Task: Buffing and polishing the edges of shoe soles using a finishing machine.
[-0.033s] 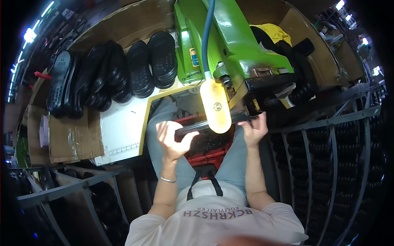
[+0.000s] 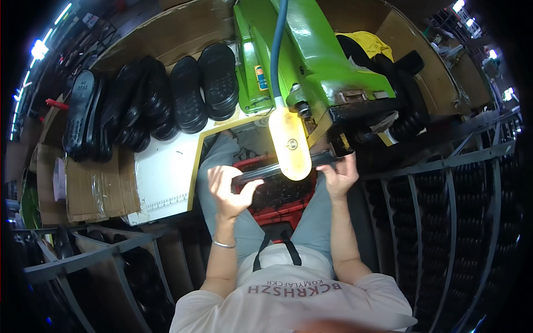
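A long black shoe sole point(image 2: 258, 173), seen edge-on, spans the gap between my two hands below the head of the green machine point(image 2: 325, 61). My left hand point(image 2: 226, 191) is at its left end, fingers curled behind it and thumb pointing right. My right hand point(image 2: 340, 176) grips the right end with thumb and fingers, close under the machine's dark working head point(image 2: 344, 143). A glowing yellow-white lamp point(image 2: 290, 144) on a blue-grey flexible neck hides the sole's middle.
Several black soles point(image 2: 189, 94) stand in stacks on the white table point(image 2: 164, 172) at left. A cardboard box point(image 2: 102, 188) borders it. Red crates point(image 2: 277, 213) sit between my legs. Metal racks point(image 2: 449, 222) of black soles flank me. Yellow cloth point(image 2: 369, 44) lies behind the machine.
Both my hands and the sole have shifted very slightly to the left. The grip looks the same.
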`<act>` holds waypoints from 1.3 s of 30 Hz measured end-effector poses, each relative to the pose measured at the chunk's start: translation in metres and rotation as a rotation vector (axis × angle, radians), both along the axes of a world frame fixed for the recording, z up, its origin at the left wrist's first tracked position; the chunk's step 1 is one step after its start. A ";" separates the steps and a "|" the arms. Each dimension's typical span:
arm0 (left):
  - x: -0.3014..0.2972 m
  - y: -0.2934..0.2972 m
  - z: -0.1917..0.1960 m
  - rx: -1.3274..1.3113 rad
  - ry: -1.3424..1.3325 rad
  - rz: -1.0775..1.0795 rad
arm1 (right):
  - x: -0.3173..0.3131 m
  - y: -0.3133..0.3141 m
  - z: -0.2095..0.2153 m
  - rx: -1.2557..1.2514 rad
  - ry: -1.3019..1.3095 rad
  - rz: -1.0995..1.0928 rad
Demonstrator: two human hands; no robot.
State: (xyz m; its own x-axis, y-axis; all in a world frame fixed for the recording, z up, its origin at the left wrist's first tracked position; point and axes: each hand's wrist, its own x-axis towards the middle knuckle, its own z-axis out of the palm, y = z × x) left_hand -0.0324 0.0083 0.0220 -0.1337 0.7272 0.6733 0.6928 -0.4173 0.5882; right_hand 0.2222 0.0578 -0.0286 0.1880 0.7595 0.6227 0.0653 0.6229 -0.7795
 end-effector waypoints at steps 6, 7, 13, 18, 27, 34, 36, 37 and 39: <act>-0.013 -0.014 -0.008 -0.168 -0.131 -0.176 | -0.027 -0.007 0.004 0.041 -0.269 -0.117; -0.007 -0.014 -0.006 -0.193 -0.132 -0.136 | -0.029 -0.009 0.008 0.031 -0.297 -0.145; 0.001 0.001 -0.015 -0.362 -0.334 -0.073 | -0.021 -0.012 0.024 0.039 -0.311 -0.112; -0.003 0.010 -0.032 -0.363 -0.997 -0.089 | -0.008 -0.014 0.014 0.069 -0.237 -0.045; 0.030 0.000 0.025 -0.077 0.207 -0.058 | 0.001 -0.003 0.001 -0.091 0.225 0.109; 0.003 -0.005 -0.009 -0.093 0.060 -0.069 | -0.035 -0.006 -0.009 -0.175 0.236 0.149; -0.001 -0.009 -0.018 -0.161 0.007 -0.046 | -0.042 -0.004 -0.006 -0.001 0.039 0.110; 0.001 -0.008 -0.019 -0.162 0.010 -0.043 | -0.048 -0.004 0.003 0.012 0.023 0.045; 0.012 -0.002 -0.022 -0.121 0.073 -0.023 | -0.050 -0.003 0.002 0.029 -0.018 0.023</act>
